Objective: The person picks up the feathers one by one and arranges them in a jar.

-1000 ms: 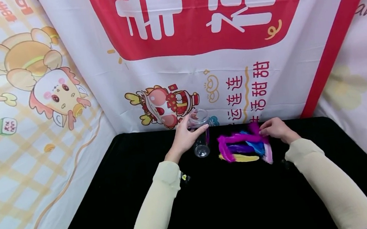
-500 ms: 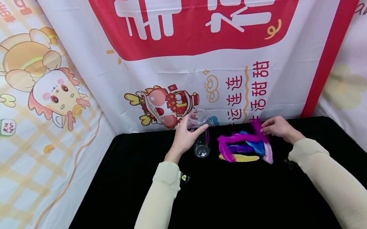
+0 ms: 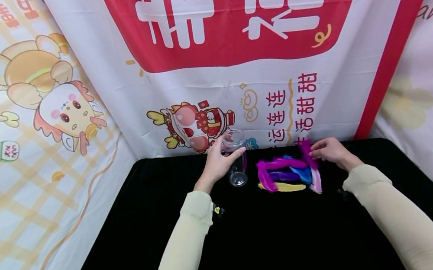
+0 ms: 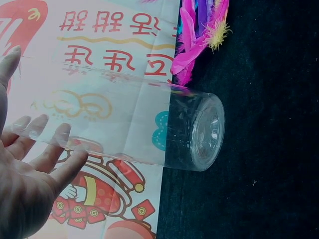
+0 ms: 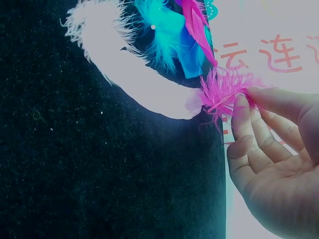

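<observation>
My left hand [image 3: 217,162] grips a clear plastic jar [image 3: 238,173] around its upper part, thumb on one side and fingers on the other. Nothing shows inside the jar, whose round base [image 4: 209,132] points down at the black cloth. To the right, my right hand [image 3: 330,150] pinches the fluffy end of a magenta feather [image 5: 223,95] between thumb and fingertips. That feather rises at the right end of a feather pile. In the pile lie another magenta feather [image 3: 282,163], a purple one [image 3: 282,175], a blue one [image 3: 302,173], a yellow one [image 3: 288,186] and a pale pink one [image 3: 316,181].
Black cloth [image 3: 273,238] covers the table. Right behind its far edge hangs a white and red printed banner [image 3: 230,77]. A printed cloth [image 3: 28,170] hangs along the left side, and another pale cloth [image 3: 431,131] along the right.
My right hand has shifted slightly right, with the pinched magenta feather now standing more upright beside the pile. The left hand and the jar have stayed in place.
</observation>
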A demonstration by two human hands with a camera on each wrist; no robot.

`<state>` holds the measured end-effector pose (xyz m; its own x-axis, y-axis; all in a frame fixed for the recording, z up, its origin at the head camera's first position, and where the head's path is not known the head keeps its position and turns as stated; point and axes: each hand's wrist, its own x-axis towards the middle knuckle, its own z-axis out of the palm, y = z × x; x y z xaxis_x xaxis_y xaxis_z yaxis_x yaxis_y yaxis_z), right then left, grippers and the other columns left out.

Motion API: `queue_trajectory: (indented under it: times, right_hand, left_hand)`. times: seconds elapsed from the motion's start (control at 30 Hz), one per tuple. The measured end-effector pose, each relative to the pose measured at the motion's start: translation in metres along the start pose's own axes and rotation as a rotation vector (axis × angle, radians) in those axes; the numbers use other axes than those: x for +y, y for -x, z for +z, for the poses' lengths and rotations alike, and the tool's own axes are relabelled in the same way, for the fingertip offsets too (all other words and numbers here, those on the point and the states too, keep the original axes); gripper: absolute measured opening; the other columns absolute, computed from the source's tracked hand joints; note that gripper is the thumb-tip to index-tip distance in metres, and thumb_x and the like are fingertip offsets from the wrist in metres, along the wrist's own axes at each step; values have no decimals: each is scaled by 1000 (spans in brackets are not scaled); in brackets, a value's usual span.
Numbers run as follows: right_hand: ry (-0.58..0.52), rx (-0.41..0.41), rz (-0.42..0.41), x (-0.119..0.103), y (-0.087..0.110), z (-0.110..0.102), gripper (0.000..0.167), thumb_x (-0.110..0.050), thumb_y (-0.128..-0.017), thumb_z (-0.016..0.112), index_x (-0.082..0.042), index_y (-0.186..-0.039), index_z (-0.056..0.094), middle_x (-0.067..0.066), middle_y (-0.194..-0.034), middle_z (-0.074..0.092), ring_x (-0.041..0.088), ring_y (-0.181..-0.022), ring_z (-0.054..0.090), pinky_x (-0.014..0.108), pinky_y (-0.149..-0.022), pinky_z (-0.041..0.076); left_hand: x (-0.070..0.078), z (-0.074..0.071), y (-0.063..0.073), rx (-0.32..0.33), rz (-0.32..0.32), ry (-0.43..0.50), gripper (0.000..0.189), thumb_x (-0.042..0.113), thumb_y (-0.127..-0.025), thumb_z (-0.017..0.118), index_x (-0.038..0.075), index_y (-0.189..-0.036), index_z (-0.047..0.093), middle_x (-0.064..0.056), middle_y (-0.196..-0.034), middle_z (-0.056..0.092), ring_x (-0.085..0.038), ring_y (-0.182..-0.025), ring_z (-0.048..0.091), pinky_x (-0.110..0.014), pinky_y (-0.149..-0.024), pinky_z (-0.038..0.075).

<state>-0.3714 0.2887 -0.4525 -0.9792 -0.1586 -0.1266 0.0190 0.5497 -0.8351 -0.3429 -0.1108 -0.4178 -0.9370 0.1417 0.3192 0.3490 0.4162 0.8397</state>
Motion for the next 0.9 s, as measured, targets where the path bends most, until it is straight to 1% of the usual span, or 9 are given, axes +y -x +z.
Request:
queue_trajectory:
  times: [0.27, 0.43, 0.5, 0.73, 0.9]
  right_hand:
    - [-10, 24, 6, 2, 6, 0, 38, -12, -98, 69, 15, -124, 61, 11, -95, 77, 12, -81, 70, 26, -65, 53]
    - [-16, 30, 2, 4, 9, -2, 36, -11, -101, 64, 15, -125, 61, 14, -101, 77, 9, -84, 71, 29, -70, 55]
    - [-31, 32, 0, 3, 10, -4, 36, -11, -102, 63, 16, -125, 61, 15, -102, 77, 8, -85, 72, 31, -72, 56]
    - [-46, 49, 7, -1, 12, -7, 36, -17, -101, 66, 12, -122, 63, 9, -97, 78, 8, -84, 72, 29, -72, 55]
    - [-57, 57, -10, -3, 13, -8, 36, -17, -100, 68, 12, -120, 63, 8, -97, 78, 10, -85, 73, 30, -73, 56]
  left_hand:
    - [-2, 3, 2, -3, 3, -1, 74, 50, -87, 79, 22, -149, 49, -6, -139, 56, -26, -118, 63, -37, -96, 56]
    - [-2, 2, 2, -12, 1, 10, 76, 52, -88, 79, 20, -149, 48, -7, -139, 55, -27, -118, 62, -39, -96, 56]
    - [-2, 2, 1, -14, 3, 15, 76, 52, -88, 78, 20, -150, 48, -7, -140, 55, -28, -118, 62, -40, -96, 56]
    - [-1, 0, 0, -18, -10, 24, 75, 55, -87, 78, 24, -149, 48, -5, -140, 55, -27, -119, 61, -42, -96, 56]
    - [2, 0, 1, -13, -1, 37, 75, 49, -88, 79, 23, -150, 47, -7, -142, 53, -29, -120, 60, -48, -99, 54]
